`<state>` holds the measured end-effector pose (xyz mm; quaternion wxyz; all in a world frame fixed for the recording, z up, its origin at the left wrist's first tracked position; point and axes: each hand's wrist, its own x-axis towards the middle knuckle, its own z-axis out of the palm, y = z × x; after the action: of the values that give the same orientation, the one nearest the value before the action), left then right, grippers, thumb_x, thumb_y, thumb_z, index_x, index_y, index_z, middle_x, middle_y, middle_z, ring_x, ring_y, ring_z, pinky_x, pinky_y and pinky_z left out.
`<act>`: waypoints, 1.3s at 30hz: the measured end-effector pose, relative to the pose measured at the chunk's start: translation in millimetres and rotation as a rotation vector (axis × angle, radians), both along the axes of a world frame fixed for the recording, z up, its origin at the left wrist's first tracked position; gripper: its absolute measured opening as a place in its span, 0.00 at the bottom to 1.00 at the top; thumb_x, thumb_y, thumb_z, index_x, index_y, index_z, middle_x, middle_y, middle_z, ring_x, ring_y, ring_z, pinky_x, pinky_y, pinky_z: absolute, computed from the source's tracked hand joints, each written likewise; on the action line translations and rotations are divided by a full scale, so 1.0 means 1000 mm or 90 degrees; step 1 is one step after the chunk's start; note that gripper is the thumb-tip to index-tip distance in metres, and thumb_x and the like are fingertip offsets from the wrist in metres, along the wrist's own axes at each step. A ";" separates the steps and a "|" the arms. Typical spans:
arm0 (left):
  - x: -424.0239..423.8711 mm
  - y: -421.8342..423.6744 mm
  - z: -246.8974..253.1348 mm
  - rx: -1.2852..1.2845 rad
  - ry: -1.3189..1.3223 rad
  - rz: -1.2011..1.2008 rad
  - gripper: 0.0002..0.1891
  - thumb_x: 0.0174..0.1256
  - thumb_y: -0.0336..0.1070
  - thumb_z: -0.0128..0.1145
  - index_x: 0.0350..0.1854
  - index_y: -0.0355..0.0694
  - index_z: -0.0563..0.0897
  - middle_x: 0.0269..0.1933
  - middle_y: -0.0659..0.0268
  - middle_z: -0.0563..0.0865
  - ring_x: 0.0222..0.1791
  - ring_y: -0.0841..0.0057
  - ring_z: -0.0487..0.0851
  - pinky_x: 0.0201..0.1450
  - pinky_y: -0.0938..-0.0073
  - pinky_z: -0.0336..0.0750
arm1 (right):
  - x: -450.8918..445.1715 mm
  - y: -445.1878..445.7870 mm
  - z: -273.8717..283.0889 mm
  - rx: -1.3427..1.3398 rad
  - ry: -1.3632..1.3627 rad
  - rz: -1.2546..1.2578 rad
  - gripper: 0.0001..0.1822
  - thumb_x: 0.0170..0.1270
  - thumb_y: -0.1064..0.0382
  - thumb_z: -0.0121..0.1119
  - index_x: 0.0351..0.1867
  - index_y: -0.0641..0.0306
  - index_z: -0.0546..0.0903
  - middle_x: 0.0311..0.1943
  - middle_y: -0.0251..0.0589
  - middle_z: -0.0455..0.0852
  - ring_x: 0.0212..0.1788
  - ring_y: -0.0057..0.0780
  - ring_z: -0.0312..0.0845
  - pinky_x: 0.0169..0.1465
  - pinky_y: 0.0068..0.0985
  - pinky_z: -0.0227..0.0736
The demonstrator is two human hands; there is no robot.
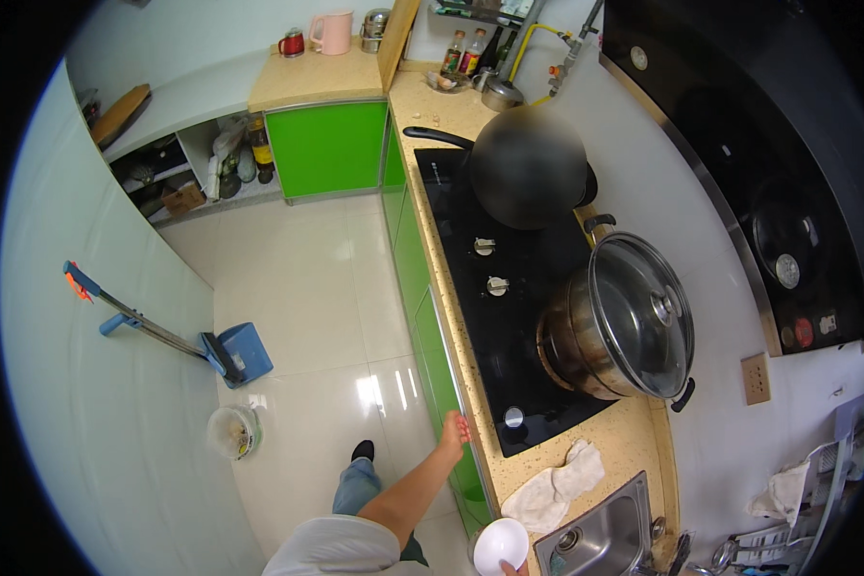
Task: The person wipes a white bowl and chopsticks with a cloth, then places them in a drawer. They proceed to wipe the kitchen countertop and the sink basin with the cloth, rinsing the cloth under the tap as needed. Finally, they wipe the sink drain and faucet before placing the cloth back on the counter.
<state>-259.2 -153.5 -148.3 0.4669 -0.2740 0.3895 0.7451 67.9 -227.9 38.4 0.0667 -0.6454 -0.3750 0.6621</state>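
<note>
My left hand [456, 430] is beside the front edge of the stone countertop [493, 461], above a green cabinet front. Its fingers are curled and nothing shows in them; whether they touch the edge cannot be made out. At the bottom rim my right hand [511, 569], mostly cut off, grips a white bowl [501, 546] by its rim. The bowl is close to the counter edge, near a pale crumpled cloth [547, 493] and the stainless steel sink [608, 529].
A large lidded steel pot [597, 338] and a black long-handled pan [529, 173], partly blurred, stand on the black cooktop [468, 317]. A range hood [749, 144] overhangs the right. On the floor are a blue dustpan [252, 353] with brush and a clear bucket [234, 432] holding scraps.
</note>
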 end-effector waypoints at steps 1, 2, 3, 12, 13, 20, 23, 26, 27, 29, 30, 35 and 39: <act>0.000 -0.003 0.001 -0.006 0.005 -0.003 0.17 0.60 0.51 0.43 0.17 0.47 0.68 0.16 0.71 0.70 0.15 0.79 0.67 0.19 0.76 0.64 | -0.004 0.001 0.003 -0.006 0.004 -0.001 0.38 0.56 0.69 0.55 0.69 0.58 0.52 0.63 0.43 0.63 0.60 0.39 0.64 0.56 0.35 0.69; 0.000 -0.006 0.001 -0.012 0.010 -0.005 0.16 0.60 0.50 0.43 0.17 0.47 0.68 0.15 0.71 0.69 0.15 0.79 0.67 0.19 0.76 0.64 | -0.007 0.002 0.004 -0.010 0.001 0.004 0.38 0.56 0.69 0.55 0.68 0.58 0.53 0.63 0.43 0.63 0.60 0.39 0.65 0.55 0.35 0.70; -0.002 -0.010 0.002 -0.017 0.018 -0.006 0.16 0.60 0.49 0.43 0.17 0.47 0.67 0.15 0.71 0.69 0.15 0.79 0.67 0.19 0.76 0.64 | -0.011 0.005 0.002 -0.008 0.006 0.014 0.37 0.56 0.69 0.55 0.68 0.58 0.53 0.62 0.43 0.64 0.59 0.39 0.66 0.54 0.36 0.71; -0.018 -0.093 0.002 -0.102 0.148 -0.102 0.11 0.63 0.43 0.52 0.24 0.46 0.72 0.17 0.73 0.71 0.15 0.82 0.68 0.17 0.77 0.62 | -0.030 0.010 -0.042 0.024 0.108 0.091 0.32 0.55 0.70 0.53 0.64 0.57 0.60 0.57 0.42 0.71 0.54 0.38 0.72 0.45 0.39 0.77; -0.019 -0.102 0.005 -0.106 0.167 -0.090 0.11 0.64 0.43 0.51 0.24 0.46 0.73 0.18 0.73 0.71 0.15 0.82 0.68 0.17 0.77 0.62 | -0.032 0.010 -0.046 0.035 0.124 0.108 0.32 0.55 0.70 0.53 0.64 0.57 0.61 0.56 0.42 0.71 0.53 0.38 0.73 0.44 0.40 0.77; -0.031 -0.166 0.017 -0.168 0.168 -0.100 0.12 0.66 0.45 0.50 0.25 0.47 0.72 0.20 0.75 0.72 0.19 0.84 0.68 0.22 0.79 0.61 | -0.062 0.006 -0.045 -0.037 0.053 0.177 0.27 0.60 0.66 0.54 0.61 0.59 0.64 0.51 0.43 0.76 0.45 0.34 0.78 0.37 0.31 0.80; -0.033 -0.188 0.012 -0.189 0.189 -0.089 0.13 0.66 0.45 0.50 0.24 0.47 0.72 0.19 0.76 0.71 0.18 0.85 0.65 0.21 0.80 0.59 | -0.070 0.002 -0.044 -0.087 0.057 0.192 0.25 0.60 0.65 0.54 0.59 0.60 0.64 0.50 0.43 0.76 0.43 0.36 0.79 0.34 0.31 0.81; -0.036 -0.207 0.020 -0.216 0.198 -0.087 0.13 0.67 0.45 0.49 0.23 0.48 0.71 0.19 0.77 0.69 0.17 0.86 0.63 0.20 0.81 0.58 | -0.061 -0.002 -0.067 -0.132 0.067 0.194 0.25 0.60 0.65 0.54 0.58 0.62 0.62 0.48 0.49 0.77 0.39 0.39 0.82 0.33 0.29 0.81; -0.039 -0.213 0.023 -0.223 0.205 -0.087 0.13 0.67 0.45 0.49 0.23 0.48 0.71 0.18 0.77 0.69 0.17 0.86 0.63 0.20 0.82 0.57 | -0.065 -0.003 -0.067 -0.155 0.071 0.186 0.25 0.60 0.65 0.53 0.59 0.62 0.62 0.48 0.50 0.77 0.38 0.40 0.82 0.33 0.29 0.81; -0.038 -0.227 0.024 -0.239 0.196 -0.086 0.12 0.67 0.45 0.49 0.25 0.48 0.72 0.19 0.78 0.71 0.17 0.87 0.64 0.20 0.83 0.57 | -0.075 -0.004 -0.069 -0.202 0.079 0.173 0.26 0.60 0.65 0.52 0.59 0.61 0.60 0.46 0.51 0.77 0.37 0.43 0.82 0.33 0.29 0.81; -0.039 -0.230 0.035 -0.244 0.186 -0.080 0.12 0.67 0.46 0.49 0.26 0.48 0.73 0.20 0.78 0.71 0.17 0.87 0.64 0.20 0.83 0.58 | -0.079 -0.003 -0.072 -0.218 0.084 0.160 0.25 0.60 0.66 0.50 0.59 0.61 0.59 0.45 0.53 0.78 0.35 0.46 0.83 0.34 0.29 0.82; -0.044 -0.258 0.032 -0.250 0.195 -0.125 0.11 0.66 0.50 0.49 0.32 0.49 0.74 0.29 0.76 0.76 0.31 0.83 0.70 0.37 0.78 0.64 | -0.106 0.009 -0.117 -0.269 0.119 0.083 0.23 0.59 0.69 0.48 0.57 0.65 0.60 0.43 0.58 0.77 0.37 0.48 0.82 0.33 0.32 0.83; -0.050 -0.272 0.027 -0.222 0.211 -0.156 0.11 0.66 0.50 0.50 0.31 0.49 0.75 0.28 0.76 0.75 0.31 0.84 0.70 0.37 0.80 0.64 | -0.112 0.019 -0.154 -0.285 0.019 0.030 0.17 0.59 0.70 0.47 0.52 0.65 0.65 0.35 0.53 0.79 0.29 0.39 0.81 0.26 0.24 0.79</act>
<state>-309.2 -425.7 -121.2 0.4291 -0.1756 0.6132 0.6396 -43.9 -208.8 -115.7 -0.0880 -0.6253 -0.2324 0.7397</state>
